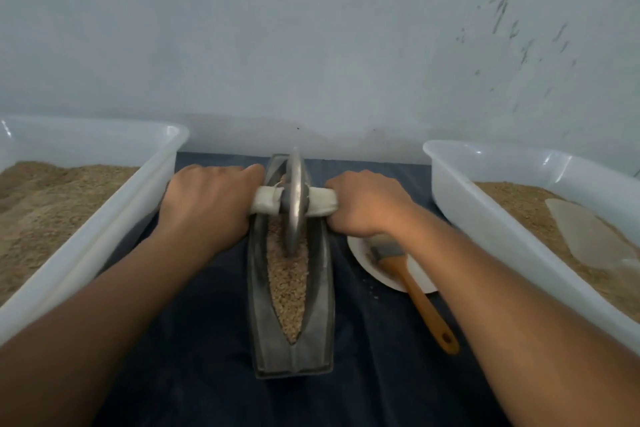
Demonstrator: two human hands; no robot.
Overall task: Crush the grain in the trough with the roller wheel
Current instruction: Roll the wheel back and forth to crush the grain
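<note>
Both the left hand (207,199) and right hand (365,201) gripped the roller wheel (295,201) handles; uneven pressure might spill grain (289,282) over the trough (320,305).

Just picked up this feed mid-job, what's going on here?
A person grips the white cloth-wrapped axle of a grey metal roller wheel, left hand and right hand either side. The wheel stands in the far half of a boat-shaped grey metal trough holding tan grain. A wooden-handled brush lies across a white plate.
</note>
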